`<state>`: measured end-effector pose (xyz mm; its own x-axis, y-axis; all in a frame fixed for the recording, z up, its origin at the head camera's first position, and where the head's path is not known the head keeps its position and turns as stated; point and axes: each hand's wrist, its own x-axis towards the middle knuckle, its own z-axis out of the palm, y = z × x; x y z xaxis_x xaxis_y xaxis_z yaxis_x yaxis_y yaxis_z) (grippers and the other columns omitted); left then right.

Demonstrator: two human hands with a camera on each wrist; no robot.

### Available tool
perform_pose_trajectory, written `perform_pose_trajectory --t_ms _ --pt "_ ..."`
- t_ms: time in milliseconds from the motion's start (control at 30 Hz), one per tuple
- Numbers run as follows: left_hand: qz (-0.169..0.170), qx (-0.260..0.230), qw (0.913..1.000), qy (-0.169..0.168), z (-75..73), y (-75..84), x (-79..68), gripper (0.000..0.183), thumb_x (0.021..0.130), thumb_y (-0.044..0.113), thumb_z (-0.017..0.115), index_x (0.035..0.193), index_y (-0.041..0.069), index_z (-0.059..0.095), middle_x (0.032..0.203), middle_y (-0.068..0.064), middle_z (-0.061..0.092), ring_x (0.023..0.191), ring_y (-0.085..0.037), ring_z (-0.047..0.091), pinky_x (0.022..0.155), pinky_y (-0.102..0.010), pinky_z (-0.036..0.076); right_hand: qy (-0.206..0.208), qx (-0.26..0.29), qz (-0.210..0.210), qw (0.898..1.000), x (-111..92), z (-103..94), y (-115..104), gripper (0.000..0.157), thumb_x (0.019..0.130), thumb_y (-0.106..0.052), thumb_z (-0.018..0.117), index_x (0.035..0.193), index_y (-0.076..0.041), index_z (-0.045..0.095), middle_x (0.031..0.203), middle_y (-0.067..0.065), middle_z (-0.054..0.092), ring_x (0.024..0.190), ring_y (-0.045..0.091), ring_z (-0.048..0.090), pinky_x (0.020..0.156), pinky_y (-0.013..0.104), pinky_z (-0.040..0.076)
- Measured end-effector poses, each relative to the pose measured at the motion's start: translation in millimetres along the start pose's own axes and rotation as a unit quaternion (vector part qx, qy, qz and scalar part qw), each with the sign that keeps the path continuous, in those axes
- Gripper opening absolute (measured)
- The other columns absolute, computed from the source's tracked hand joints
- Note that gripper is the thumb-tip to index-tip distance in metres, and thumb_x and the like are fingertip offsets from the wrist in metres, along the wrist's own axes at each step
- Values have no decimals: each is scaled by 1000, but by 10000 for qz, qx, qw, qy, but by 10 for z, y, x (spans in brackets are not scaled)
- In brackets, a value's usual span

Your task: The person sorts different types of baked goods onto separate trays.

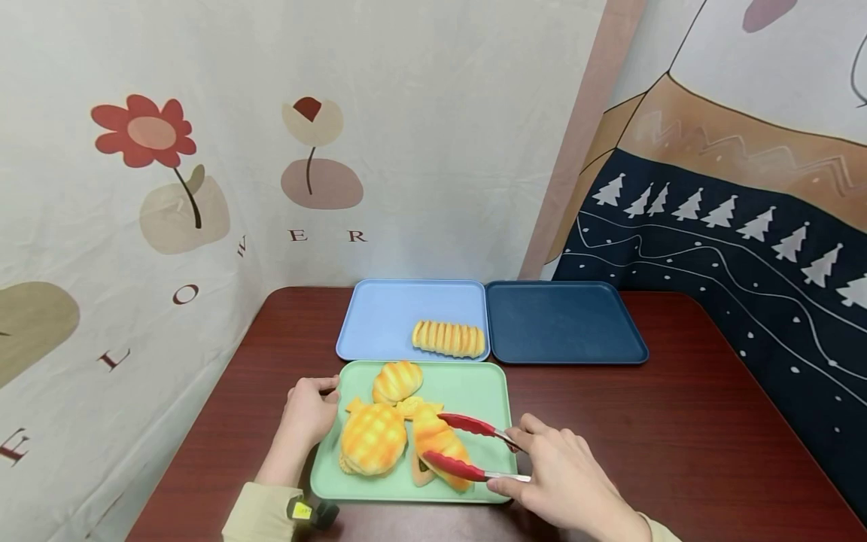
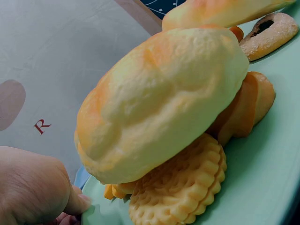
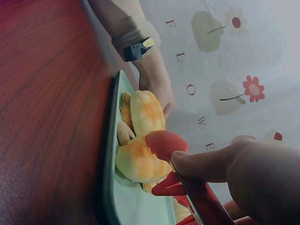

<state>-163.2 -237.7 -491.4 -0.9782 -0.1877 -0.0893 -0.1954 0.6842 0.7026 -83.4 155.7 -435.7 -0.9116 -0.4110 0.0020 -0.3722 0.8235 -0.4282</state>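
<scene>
**Right hand (image 1: pixel 565 470) gripping tongs (image 1: pixel 460 468) at a long bread roll (image 1: pixel 433 435)**

The right hand's fingers are gripping the tongs, whose red tips are reaching about the long roll; whether they are squeezing it, I cannot tell. The left hand (image 1: pixel 308 414) is pinching the left edge of the green tray (image 1: pixel 484 391). On that tray the long roll is lying right of a round bun (image 1: pixel 372 440), partly covering a dark-centred cookie (image 1: pixel 421 474). A smaller bun (image 1: pixel 397 382) is sitting behind them. Beyond, a striped loaf (image 1: pixel 450 339) is resting on a light blue tray (image 1: pixel 382 316), beside a dark blue tray (image 1: pixel 565 320). The table (image 1: pixel 677 429) is carrying all three trays.
</scene>
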Motion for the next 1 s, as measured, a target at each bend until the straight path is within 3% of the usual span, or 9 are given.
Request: perform_pose_trajectory --t_ms 233,533,633,1000 --pt "9 13 10000 29 -2 5 -13 37 105 7 60 140 -2 68 139 -25 65 120 -45 62 77 -45 54 272 -154 -64 9995 13 -89 38 65 82 -71 79 118 -16 80 86 -11 52 54 6 42 53 31 37" --pt "-16 -33 10000 -8 -6 11 -15 38 105 8 60 141 -1 67 140 -25 64 109 -41 66 69 -40 51 627 -379 127 9972 134 -277 88 59 79 -59 88 118 -16 78 89 -12 54 52 4 42 51 31 39" --pt "11 -20 10000 -4 -8 16 -19 38 105 8 60 141 -2 67 140 -25 64 113 -42 65 71 -40 52 839 -523 14 9951 185 -343 133 57 78 -55 89 118 -16 78 89 -13 52 51 5 41 48 30 38" --pt "-7 -49 10000 -52 -18 30 -22 38 105 8 60 142 -1 66 141 -25 63 94 -33 68 62 -36 47 1132 -716 -421 9901 375 -524 301 66 71 -43 96 125 -10 78 90 -7 52 51 7 40 45 27 37"
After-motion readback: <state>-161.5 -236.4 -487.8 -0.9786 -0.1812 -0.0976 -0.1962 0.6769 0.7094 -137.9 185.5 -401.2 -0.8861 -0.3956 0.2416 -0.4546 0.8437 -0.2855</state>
